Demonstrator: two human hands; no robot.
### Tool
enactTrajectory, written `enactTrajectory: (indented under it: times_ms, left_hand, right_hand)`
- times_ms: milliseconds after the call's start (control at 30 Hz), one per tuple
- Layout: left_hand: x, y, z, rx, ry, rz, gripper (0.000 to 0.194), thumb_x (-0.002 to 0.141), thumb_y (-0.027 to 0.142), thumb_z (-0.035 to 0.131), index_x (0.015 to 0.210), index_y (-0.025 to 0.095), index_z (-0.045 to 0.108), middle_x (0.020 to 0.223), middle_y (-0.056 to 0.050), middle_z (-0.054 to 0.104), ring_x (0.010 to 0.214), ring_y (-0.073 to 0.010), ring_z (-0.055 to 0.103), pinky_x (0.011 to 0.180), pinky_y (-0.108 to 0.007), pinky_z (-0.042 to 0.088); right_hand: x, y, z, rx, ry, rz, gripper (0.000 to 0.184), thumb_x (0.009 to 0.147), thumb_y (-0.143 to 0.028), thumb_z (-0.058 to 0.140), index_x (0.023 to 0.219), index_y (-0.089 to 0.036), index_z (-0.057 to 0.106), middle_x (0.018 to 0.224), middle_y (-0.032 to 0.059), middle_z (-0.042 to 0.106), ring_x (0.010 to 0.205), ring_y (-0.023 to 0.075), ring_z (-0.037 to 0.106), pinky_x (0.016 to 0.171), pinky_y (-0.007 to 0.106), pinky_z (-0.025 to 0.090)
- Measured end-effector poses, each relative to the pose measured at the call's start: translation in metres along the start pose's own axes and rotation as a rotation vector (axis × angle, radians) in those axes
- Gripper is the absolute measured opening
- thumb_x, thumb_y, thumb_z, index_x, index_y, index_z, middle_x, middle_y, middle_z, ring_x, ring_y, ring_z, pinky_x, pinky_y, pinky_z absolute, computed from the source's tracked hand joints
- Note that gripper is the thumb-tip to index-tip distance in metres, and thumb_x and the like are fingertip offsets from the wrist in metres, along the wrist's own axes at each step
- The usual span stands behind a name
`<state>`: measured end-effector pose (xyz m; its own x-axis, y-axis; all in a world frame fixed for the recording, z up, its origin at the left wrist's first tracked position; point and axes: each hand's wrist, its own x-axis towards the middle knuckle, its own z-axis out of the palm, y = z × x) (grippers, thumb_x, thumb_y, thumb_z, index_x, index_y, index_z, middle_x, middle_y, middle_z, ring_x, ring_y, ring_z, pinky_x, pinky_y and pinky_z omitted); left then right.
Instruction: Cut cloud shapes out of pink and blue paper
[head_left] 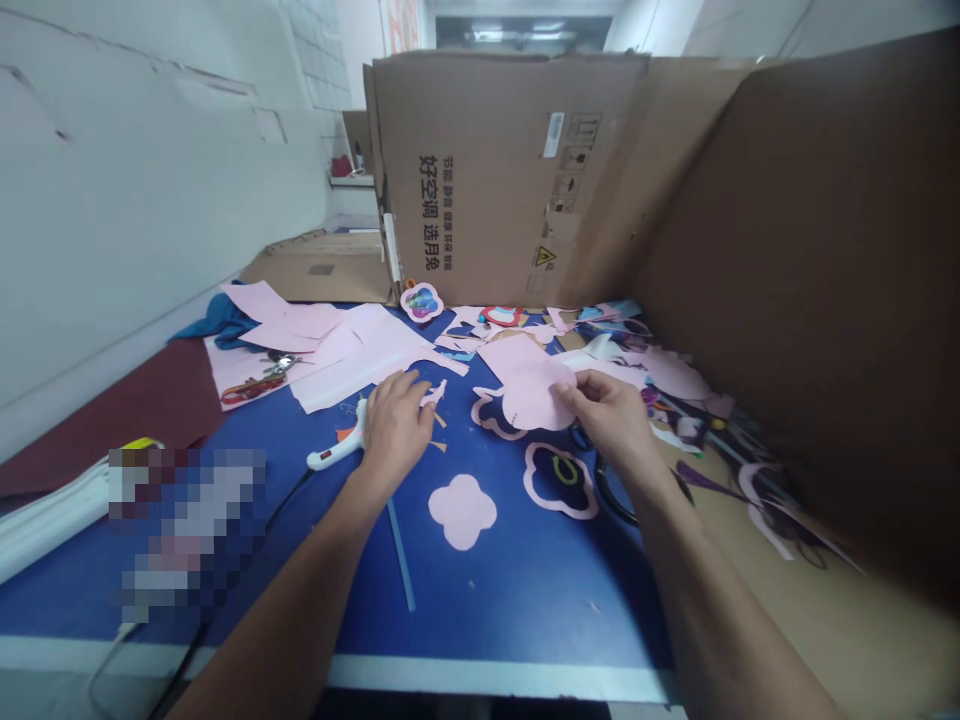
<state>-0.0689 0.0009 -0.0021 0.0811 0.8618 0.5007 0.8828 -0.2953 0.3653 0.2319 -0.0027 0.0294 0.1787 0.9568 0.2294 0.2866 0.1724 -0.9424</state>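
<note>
My right hand (611, 415) pinches the edge of a pink flower-shaped paper cutout (534, 395) between thumb and fingers, above the table. My left hand (397, 425) lies palm down over a white hot glue gun (337, 452), its fingers stretched forward; the hand hides much of the gun's body. Between my forearms lies another pink flower cutout (462, 512), flat on the blue table. Right of it is a pink flower-shaped paper frame (534, 488) with a yellow-green loop (565, 470) inside its outline. A second pink frame (487, 415) is partly covered by the held cutout.
Pink paper sheets (360, 355) and keys (279, 365) lie at the back left. A decorated flower piece (421, 301) leans near a large cardboard box (510, 180). Scraps and craft bits crowd the right. A blue strip (401, 555) and a blurred-out power strip (202, 530) lie in front.
</note>
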Motion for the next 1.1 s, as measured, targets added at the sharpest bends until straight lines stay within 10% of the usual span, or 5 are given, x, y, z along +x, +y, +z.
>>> enactTrajectory:
  times_ms: [167,367,733,1100]
  left_hand:
    - [0.000,0.023,0.001,-0.463,0.037,-0.084,0.025,0.095,0.030,0.065,0.114,0.024,0.079,0.122,-0.010,0.078,0.117,-0.0276,0.071,0.104,-0.044,0.056]
    - [-0.004,0.041,-0.003,-0.937,-0.234,-0.425,0.034,0.091,0.039,0.071,0.118,0.020,0.076,0.069,0.001,0.068,0.059,-0.0150,0.061,0.056,-0.026,0.048]
    - [-0.001,0.046,-0.013,-1.374,-0.456,-0.604,0.040,0.101,0.053,0.066,0.121,0.018,0.070,0.087,-0.011,0.081,0.062,-0.0152,0.069,0.058,-0.025,0.051]
    - [0.003,0.037,-0.004,-1.396,-0.146,-0.683,0.037,0.083,0.008,0.073,0.118,0.018,0.070,0.085,-0.005,0.076,0.068,-0.0182,0.073,0.062,-0.029,0.061]
  right_hand:
    - [-0.001,0.003,0.005,0.036,-0.043,0.012,0.035,0.080,-0.053,0.080,0.083,-0.018,0.074,0.071,0.0016,0.068,0.059,0.0141,0.052,0.053,0.026,0.036]
    - [-0.006,0.002,0.010,0.017,-0.086,-0.005,0.034,0.082,-0.050,0.081,0.087,-0.017,0.076,0.072,0.0017,0.069,0.060,0.0143,0.054,0.055,0.026,0.039]
    - [-0.030,-0.017,0.031,-0.068,-0.196,-0.300,0.006,0.089,-0.025,0.073,0.091,-0.020,0.077,0.085,0.0015,0.076,0.077,0.0178,0.069,0.074,0.030,0.054]
    - [-0.042,-0.021,0.042,-0.293,-0.244,-0.560,0.024,0.093,-0.009,0.066,0.108,-0.024,0.077,0.124,0.0087,0.076,0.120,0.0253,0.070,0.107,0.044,0.054]
